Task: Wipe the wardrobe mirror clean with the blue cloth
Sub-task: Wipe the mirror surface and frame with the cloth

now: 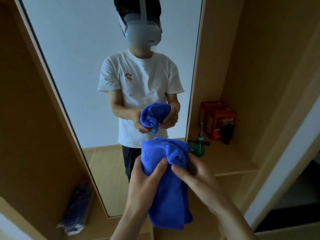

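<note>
Head view. The blue cloth [166, 196] is held in front of the body by both hands and is clear of the glass. The left hand [147, 175] grips the bunched upper part: its thumb lies across the front, and its other fingers [138, 163] curl round the far side. The right hand [194, 172] pinches a fold of the same bunch between thumb and curled fingers [181, 172], just beside the left thumb. The rest of the cloth hangs loose below both sets of fingers.

The wardrobe mirror [78, 66] stands beyond and above the fingers, and nothing touches it. Its reflection shows the same two-handed hold.

To the right of the fingers, a wardrobe shelf [233, 163] carries a green bottle [197, 148] and a red box [218, 118]. Low to the left of them lies a plastic-wrapped packet [78, 208].

Assessment: the step in hand appears to be gathering or folding the cloth into a pad; wiping has not begun. The next move calls for one hand to take the pad flat, reach forward and press it to the glass.
</note>
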The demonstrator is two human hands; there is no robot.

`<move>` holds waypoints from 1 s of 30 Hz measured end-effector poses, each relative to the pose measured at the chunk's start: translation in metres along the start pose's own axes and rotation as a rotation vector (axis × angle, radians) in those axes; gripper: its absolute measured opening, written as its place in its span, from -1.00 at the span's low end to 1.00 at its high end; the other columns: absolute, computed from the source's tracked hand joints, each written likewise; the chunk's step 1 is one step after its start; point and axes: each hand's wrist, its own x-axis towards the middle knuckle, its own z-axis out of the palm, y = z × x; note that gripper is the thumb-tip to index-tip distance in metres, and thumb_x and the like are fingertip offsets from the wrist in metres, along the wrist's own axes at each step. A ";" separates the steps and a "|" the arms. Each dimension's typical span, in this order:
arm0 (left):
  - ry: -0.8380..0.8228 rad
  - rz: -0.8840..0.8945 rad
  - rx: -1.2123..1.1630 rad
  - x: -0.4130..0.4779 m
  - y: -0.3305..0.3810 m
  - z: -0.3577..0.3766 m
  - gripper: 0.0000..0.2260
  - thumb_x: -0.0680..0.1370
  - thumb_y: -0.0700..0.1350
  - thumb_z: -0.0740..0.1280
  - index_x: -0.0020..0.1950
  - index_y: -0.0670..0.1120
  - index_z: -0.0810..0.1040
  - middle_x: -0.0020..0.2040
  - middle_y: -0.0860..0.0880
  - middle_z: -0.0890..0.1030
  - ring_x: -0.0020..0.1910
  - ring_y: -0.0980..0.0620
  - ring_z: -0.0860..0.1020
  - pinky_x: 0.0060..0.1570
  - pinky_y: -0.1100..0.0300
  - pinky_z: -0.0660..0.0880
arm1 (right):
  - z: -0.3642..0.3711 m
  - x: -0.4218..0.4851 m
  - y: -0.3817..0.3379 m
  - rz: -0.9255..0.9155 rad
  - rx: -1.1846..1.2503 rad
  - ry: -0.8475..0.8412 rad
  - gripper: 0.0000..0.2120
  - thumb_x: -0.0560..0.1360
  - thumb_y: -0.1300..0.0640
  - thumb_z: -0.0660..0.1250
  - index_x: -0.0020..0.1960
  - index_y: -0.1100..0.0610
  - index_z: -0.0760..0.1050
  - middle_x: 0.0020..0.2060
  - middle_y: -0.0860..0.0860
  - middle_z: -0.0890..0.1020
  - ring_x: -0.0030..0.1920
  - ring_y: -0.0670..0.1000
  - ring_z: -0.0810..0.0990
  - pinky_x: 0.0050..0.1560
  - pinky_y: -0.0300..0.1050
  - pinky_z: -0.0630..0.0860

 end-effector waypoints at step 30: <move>0.212 0.134 0.150 0.011 0.017 0.019 -0.66 0.46 0.09 0.54 0.13 0.08 0.51 -0.07 0.25 0.68 -0.11 0.27 0.66 -0.27 0.40 0.54 | -0.044 0.067 0.000 -0.071 -0.196 0.183 -0.67 0.65 0.08 0.28 0.39 -0.09 0.40 0.12 -0.35 0.52 0.05 -0.53 0.48 -0.02 -0.53 0.45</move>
